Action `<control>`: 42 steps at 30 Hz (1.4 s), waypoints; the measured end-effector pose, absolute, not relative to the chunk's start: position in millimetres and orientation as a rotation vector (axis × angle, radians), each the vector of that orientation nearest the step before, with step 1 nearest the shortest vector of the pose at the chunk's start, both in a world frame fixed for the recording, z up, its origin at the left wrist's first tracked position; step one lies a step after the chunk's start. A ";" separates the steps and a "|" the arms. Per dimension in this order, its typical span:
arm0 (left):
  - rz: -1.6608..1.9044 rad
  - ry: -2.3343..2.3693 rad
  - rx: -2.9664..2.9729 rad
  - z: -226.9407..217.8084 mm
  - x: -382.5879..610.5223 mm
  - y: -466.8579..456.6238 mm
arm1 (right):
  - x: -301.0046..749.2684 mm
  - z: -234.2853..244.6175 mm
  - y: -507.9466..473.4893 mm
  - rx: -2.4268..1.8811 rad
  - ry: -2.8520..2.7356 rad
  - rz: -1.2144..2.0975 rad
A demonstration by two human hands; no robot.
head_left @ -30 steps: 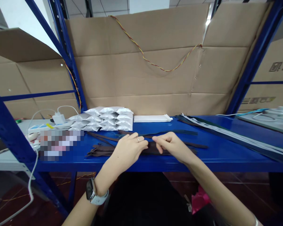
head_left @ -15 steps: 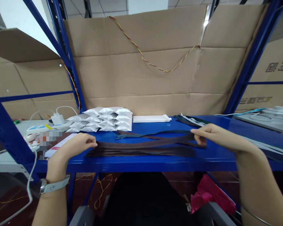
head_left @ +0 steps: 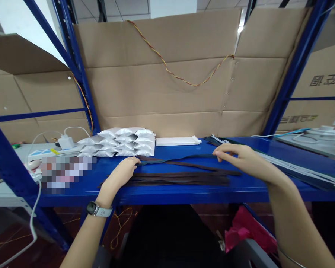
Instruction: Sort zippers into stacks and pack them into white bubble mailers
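A thin dark blue fabric strip [head_left: 178, 158] stretches across the blue tabletop between my hands. My left hand [head_left: 123, 171] is closed at its left end, fingertips pressed together on it. At the other end my right hand [head_left: 237, 153] pinches the strip between thumb and fingers. Below it, a single brown strip [head_left: 195, 166] slants over the table. Nearer the front edge lies a flat stack of dark brown strips [head_left: 181, 179], side by side and roughly aligned. What the strips are exactly is too small to make out.
Silvery-white packets [head_left: 125, 142] are piled at the back left, with a long white packet [head_left: 178, 141] beside them. Bundled dark and white strips [head_left: 290, 167] lie at the right. A charger [head_left: 65, 142] with cables sits left. Blue posts [head_left: 293, 74] and a cardboard wall [head_left: 162, 89] enclose the table.
The brown strip that both hands held stretched now lies on the stack. Both hands have moved inward and back, and now hold the blue strip.
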State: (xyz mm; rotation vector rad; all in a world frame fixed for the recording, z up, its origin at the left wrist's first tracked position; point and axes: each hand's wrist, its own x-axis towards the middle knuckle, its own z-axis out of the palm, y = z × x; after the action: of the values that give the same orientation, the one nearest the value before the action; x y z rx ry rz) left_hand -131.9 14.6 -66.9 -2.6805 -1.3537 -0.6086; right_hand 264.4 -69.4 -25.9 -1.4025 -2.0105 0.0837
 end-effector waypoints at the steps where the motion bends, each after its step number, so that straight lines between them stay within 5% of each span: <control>1: -0.618 -1.355 -2.681 -67.7 -131.1 15.1 | 262.6 -25.9 -69.4 -1.403 -2.017 0.081; 16: -1.306 -1.127 -2.642 -36.9 -59.4 -50.7 | 149.2 -46.9 -78.8 -1.116 -2.028 0.520; 26: -1.207 -1.092 -2.500 -50.1 -35.9 -75.0 | 126.2 -59.0 -78.7 -0.930 -1.773 0.778; 35: -1.321 -1.061 -2.484 -59.5 -28.6 -75.4 | 120.9 -57.9 -87.2 -1.050 -1.891 0.316; 42: -1.360 -1.411 -2.060 -18.7 -101.7 -50.4 | 177.9 -50.3 -59.3 -1.556 -1.935 -0.171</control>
State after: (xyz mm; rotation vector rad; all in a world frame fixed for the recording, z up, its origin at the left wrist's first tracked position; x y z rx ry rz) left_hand -101.7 -50.4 -18.7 -2.0599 -1.4113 -1.3601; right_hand 177.9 -59.3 -50.3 -1.5561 -1.9347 -0.1715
